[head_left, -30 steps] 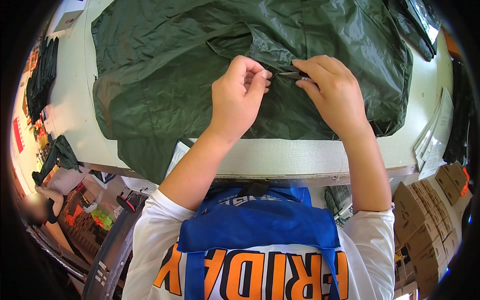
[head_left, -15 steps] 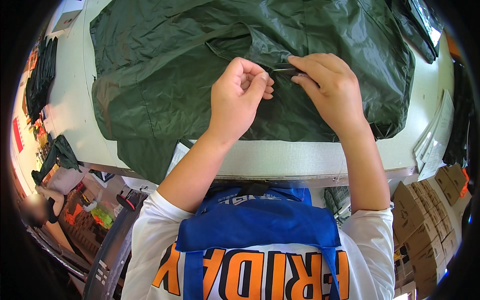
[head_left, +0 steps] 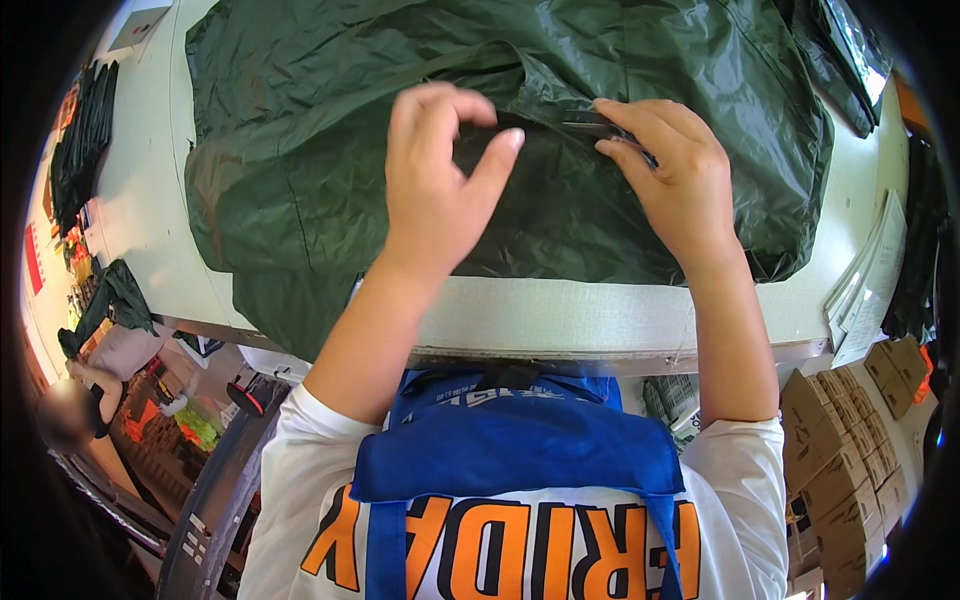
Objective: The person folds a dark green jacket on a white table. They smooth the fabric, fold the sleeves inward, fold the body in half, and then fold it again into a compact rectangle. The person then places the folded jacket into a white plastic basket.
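Observation:
A dark green, shiny waterproof garment [head_left: 360,220] lies spread and wrinkled over the white table, with a raised fold near its middle. My right hand [head_left: 675,165] is closed around small metal thread snips [head_left: 592,124], whose thin blades point left over the fabric. Most of the snips' body is hidden in the palm. My left hand [head_left: 440,175] hovers over the garment to the left of the blades. Its thumb and fingers are apart, slightly blurred, and nothing shows between them.
The white table [head_left: 560,315] has its near edge against my blue apron [head_left: 520,450]. Papers [head_left: 868,280] lie at the right edge, dark folded packages [head_left: 845,60] at the far right. Cardboard boxes [head_left: 840,470] are stacked below right. Another person [head_left: 90,400] is at the lower left.
My left hand has opened from a pinch and moved left, away from the blades. The right hand has shifted slightly right, keeping the snips. The garment's fold has moved a little.

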Motion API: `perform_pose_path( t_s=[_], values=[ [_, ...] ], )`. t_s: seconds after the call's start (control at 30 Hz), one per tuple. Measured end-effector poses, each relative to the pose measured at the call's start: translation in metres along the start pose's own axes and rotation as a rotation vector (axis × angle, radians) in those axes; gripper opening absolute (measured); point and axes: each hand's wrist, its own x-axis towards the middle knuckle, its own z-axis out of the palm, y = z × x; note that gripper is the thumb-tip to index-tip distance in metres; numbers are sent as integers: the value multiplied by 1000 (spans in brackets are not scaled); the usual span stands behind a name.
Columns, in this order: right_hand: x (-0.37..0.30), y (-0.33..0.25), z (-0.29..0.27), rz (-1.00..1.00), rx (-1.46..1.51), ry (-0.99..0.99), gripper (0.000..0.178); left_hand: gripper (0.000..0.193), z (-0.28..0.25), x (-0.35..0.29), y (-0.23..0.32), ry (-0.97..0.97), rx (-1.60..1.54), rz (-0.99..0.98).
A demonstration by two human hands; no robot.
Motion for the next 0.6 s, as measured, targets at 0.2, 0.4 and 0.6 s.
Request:
perform_pose_path(
  t_s=[0.2, 0.4, 0.6],
  values=[
    [4, -6, 8, -51, -24, 2, 28, 18, -1, 35, 0, -254, 102, -8],
    [8, -11, 11, 12, 102, 16, 26, 22, -8, 37, 2, -446, -199, -314],
    [9, -11, 14, -2, 117, 9, 26, 22, -9, 37, 1, -474, -253, -336]
  ],
)
